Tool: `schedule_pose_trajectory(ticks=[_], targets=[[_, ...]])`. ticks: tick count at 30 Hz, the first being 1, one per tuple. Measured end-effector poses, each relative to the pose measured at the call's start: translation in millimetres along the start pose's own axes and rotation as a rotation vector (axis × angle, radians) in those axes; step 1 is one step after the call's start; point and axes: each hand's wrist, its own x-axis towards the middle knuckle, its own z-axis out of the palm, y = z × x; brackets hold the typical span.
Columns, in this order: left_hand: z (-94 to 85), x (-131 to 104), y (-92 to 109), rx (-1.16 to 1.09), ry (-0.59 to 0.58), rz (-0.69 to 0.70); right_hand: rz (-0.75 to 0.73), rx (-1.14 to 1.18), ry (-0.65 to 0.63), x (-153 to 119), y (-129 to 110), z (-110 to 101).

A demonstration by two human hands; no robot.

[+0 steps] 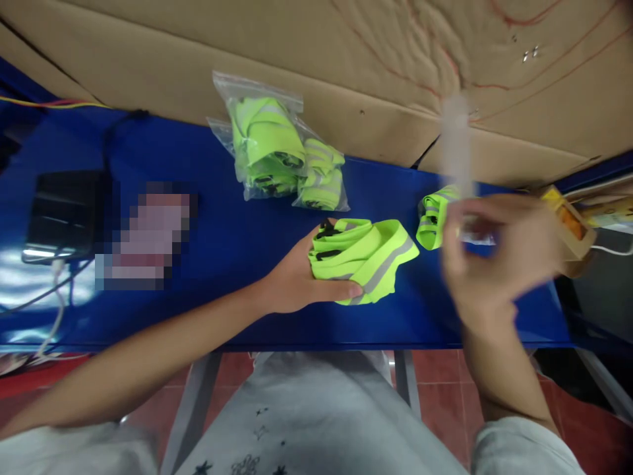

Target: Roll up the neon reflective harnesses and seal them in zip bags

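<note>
My left hand (297, 280) is closed around a folded bundle of neon yellow-green reflective strap (373, 260), thumb on its front edge. Grey reflective stripes run along the strap, and black plastic fittings show at its left end. To the right, my right hand (499, 257) is raised over the table and smeared by motion. Its fingers look pinched on a whitish, translucent plastic strip (457, 145) that points up; whether this is a bag seen edge-on I cannot tell. Partly hidden behind that hand lies another rolled reflective strap (432, 221).
Clear zip bags of rolled reflective straps (270, 142) lie at the back of the blue table (237, 264), against brown cardboard (163, 53). A black device (66, 214) with cables and a pixelated item (148, 237) are at left. A small yellow-and-brown box (568, 224) stands at right.
</note>
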Motion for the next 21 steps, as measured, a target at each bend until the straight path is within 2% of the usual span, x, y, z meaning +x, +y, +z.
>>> schedule_pose_trajectory(ticks=[1, 3, 6, 9, 14, 18, 21], targets=[[-4.0, -1, -2, -0.036, 0.024, 0.003, -0.114, 0.102, 0.008, -1, -19, 18], [-13.0, 1, -6, -0.114, 0.088, -0.014, -0.141, 0.321, -0.106, -5, -39, 51], [-25.3, 8, -10, -0.214, 0.077, -0.084, -0.096, 0.565, -0.274, -12, -35, 80], [-33.4, 10, -10, -0.271, -0.001, -0.13, -0.064, 0.705, -0.359, -17, -23, 87], [-37.7, 6, -6, -0.275, -0.01, -0.146, -0.11, 0.576, -0.212, -21, -26, 85], [-33.3, 5, -6, -0.228, -0.035, -0.145, -0.017, 0.596, -0.153, -26, -33, 85], [-27.6, 5, -8, -0.052, 0.033, -0.09, 0.111, 0.658, -0.172, -30, -32, 85]])
